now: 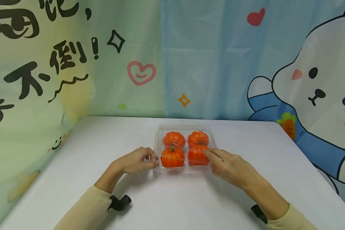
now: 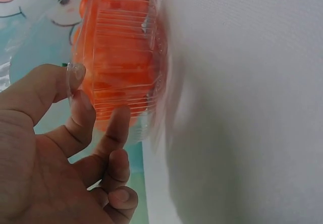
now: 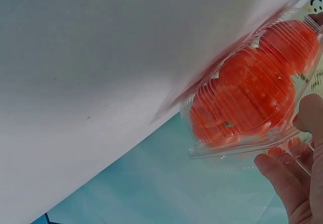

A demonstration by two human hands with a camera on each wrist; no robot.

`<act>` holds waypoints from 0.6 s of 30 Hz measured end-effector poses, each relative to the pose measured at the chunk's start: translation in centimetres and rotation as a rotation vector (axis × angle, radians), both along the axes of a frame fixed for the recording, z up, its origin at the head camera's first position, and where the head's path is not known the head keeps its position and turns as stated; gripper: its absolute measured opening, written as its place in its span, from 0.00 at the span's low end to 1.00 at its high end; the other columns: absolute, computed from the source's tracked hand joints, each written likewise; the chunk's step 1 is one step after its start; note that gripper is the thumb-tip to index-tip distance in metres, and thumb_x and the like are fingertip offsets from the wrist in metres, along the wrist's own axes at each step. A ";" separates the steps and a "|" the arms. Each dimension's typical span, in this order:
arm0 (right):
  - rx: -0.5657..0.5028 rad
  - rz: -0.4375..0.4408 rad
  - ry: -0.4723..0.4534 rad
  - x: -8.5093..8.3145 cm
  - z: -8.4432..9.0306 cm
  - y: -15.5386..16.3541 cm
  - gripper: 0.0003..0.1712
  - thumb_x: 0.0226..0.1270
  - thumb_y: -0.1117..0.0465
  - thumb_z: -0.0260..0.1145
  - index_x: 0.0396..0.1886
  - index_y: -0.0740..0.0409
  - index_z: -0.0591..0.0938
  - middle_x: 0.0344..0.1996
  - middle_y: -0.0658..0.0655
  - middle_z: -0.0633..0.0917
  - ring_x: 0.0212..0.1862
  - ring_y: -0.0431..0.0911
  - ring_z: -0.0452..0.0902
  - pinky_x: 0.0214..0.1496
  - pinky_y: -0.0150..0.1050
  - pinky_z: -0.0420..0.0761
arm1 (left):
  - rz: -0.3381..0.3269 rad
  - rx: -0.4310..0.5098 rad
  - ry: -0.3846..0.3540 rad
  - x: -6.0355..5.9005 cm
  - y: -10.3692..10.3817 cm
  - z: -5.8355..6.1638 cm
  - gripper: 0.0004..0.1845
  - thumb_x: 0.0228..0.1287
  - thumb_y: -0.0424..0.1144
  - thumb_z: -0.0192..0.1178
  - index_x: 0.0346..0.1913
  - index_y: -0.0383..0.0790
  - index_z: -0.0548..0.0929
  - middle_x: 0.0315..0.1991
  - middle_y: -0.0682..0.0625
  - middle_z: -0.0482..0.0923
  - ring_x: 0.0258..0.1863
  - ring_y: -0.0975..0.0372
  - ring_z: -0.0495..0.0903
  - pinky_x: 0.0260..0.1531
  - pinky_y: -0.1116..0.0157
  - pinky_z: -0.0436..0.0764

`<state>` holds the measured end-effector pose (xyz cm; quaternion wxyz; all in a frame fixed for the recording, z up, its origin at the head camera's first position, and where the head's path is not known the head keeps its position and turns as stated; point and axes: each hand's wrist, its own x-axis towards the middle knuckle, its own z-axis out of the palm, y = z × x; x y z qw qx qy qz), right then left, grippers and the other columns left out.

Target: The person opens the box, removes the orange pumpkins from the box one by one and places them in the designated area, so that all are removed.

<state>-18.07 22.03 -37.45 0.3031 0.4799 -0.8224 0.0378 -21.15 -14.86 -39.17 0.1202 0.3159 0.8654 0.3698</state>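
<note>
Clear plastic forms the clamshell container (image 1: 187, 127), which rests near the middle of the bench (image 1: 172, 201), between the two hands. The left-hand grip (image 1: 141, 160) is closed at the container's near left corner: thumb and index fingertip pinch the thin plastic edge, and the other fingers curl loosely beside the ribbed side wall. The right-hand grip (image 1: 229, 168) is partly open at the near right side. In the right wrist view, its thumb is at the rim and its fingers are beyond it, with a gap between thumb and index fingertip; whether the plastic is pinched cannot be told.

Count of items: one container, four pumpkins. All four are orange, lobed and glossy, arranged two by two inside the container:
- far left pumpkin (image 1: 174, 139);
- far right pumpkin (image 1: 198, 138);
- near left pumpkin (image 1: 172, 157);
- near right pumpkin (image 1: 197, 155), partly covered by the right fingertips.

Two cream sleeves (image 1: 84, 209) cover the forearms. Two black wrist devices (image 1: 120, 203) are visible, one at each wrist.

The bench surface is white and plain, with soft shadows below the hands. Behind it hangs a printed fabric backdrop (image 1: 210, 54), yellow-green on the left and blue on the right. Its print includes black lettering (image 1: 26, 78), a pink outlined heart (image 1: 141, 83), a solid red heart (image 1: 256, 18) and, at right, a white cartoon animal (image 1: 330, 48) in blue.
</note>
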 end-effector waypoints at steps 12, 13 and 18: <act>-0.044 0.026 -0.028 0.2 0.4 -0.1 0.34 0.39 0.74 0.82 0.52 0.67 0.81 0.42 0.59 0.85 0.40 0.50 0.88 0.38 0.40 0.87 | 0.002 -0.010 0.080 0.2 0.2 0.0 0.10 0.68 0.39 0.62 0.27 0.47 0.77 0.31 0.60 0.79 0.38 0.55 0.70 0.45 0.60 0.62; -0.048 0.028 -0.026 0.1 0.5 -0.1 0.34 0.40 0.74 0.81 0.52 0.67 0.81 0.41 0.59 0.85 0.40 0.50 0.88 0.38 0.40 0.87 | 0.006 -0.016 0.086 0.2 0.3 0.1 0.10 0.68 0.39 0.62 0.27 0.48 0.77 0.31 0.60 0.79 0.38 0.55 0.70 0.44 0.60 0.62; -0.052 0.032 -0.022 -0.1 0.7 -0.2 0.31 0.41 0.74 0.79 0.51 0.69 0.81 0.40 0.59 0.85 0.38 0.49 0.88 0.37 0.39 0.87 | 0.009 -0.029 0.093 0.2 0.3 0.2 0.10 0.67 0.38 0.62 0.27 0.47 0.77 0.32 0.58 0.78 0.38 0.55 0.70 0.43 0.61 0.62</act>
